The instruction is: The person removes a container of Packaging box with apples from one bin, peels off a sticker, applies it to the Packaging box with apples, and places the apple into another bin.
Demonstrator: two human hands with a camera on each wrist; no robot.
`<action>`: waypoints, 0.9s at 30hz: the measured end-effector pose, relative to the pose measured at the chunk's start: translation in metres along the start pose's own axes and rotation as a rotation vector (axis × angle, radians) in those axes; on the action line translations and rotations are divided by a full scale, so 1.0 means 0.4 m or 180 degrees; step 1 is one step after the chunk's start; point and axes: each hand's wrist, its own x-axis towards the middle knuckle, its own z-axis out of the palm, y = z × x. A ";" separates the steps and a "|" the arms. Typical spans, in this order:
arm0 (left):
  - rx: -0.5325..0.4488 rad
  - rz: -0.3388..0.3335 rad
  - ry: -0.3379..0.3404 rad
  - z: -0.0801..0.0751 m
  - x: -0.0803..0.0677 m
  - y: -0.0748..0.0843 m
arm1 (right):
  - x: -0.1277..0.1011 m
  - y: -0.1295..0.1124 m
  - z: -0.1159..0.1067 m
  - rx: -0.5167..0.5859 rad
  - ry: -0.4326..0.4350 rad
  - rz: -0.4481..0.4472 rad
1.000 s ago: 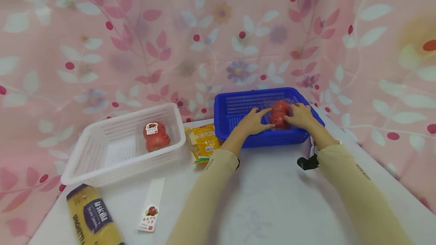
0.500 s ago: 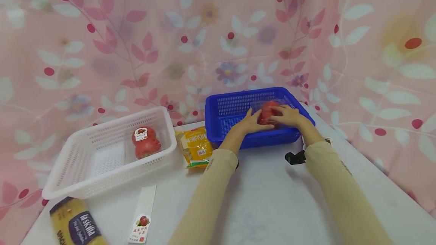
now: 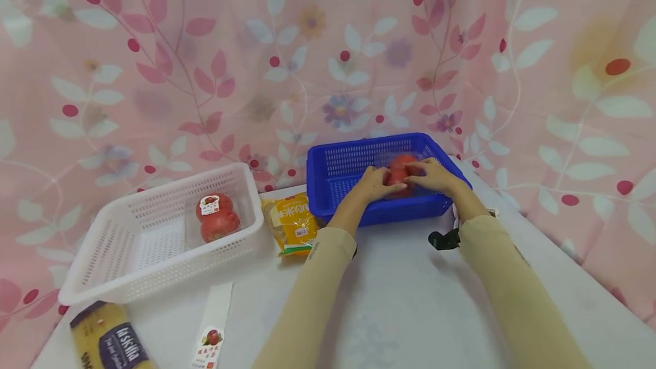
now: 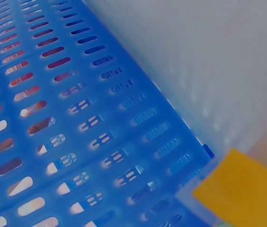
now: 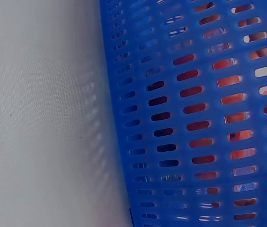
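While both forearms reached toward the right of centre in the head view, the left hand (image 3: 372, 185) and the right hand (image 3: 434, 176) closed on a wrapped pack of tomatoes (image 3: 400, 171) from either side, fingers curled round its clear film, so the pack sat cradled between them rather than pinched by one. It lay inside the blue basket (image 3: 342, 159), low between the walls, probably because two hands steady a soft, slippery package better than one. Through the slots of the blue basket's wall (image 5: 181, 113) the right wrist view showed red patches, the tomatoes close behind the plastic; the left wrist view showed the same slotted wall and a yellow corner at lower right.

Left of centre stood a white basket (image 3: 128, 266) holding a second tomato pack (image 3: 217, 217) with its label upward. Between the baskets a yellow packet (image 3: 294, 222) lay on the white table (image 3: 410, 300). At lower left lay a spaghetti bag (image 3: 110, 343) and a loose label strip (image 3: 212, 323).
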 end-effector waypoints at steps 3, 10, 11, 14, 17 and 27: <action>0.0020 -0.0125 -0.0064 -0.001 -0.012 -0.008 | -0.002 -0.006 0.015 0.0078 -0.0038 -0.0004; -0.0084 0.0023 -0.0010 0.001 -0.007 -0.013 | 0.002 0.004 0.011 0.0133 0.0036 -0.0144; -0.0057 0.0033 0.0014 0.002 -0.006 -0.012 | 0.001 0.004 0.008 0.0141 0.0051 -0.0203; -0.0009 -0.0027 0.0088 0.003 -0.004 -0.009 | -0.002 0.004 0.003 0.0254 0.0011 -0.0262; 0.0045 -0.0115 0.0162 0.004 -0.002 -0.004 | -0.001 0.004 0.002 0.0340 -0.0017 -0.0196; 0.0281 -0.0058 0.0268 -0.002 0.011 0.008 | -0.007 -0.002 -0.007 0.0086 -0.0036 -0.0109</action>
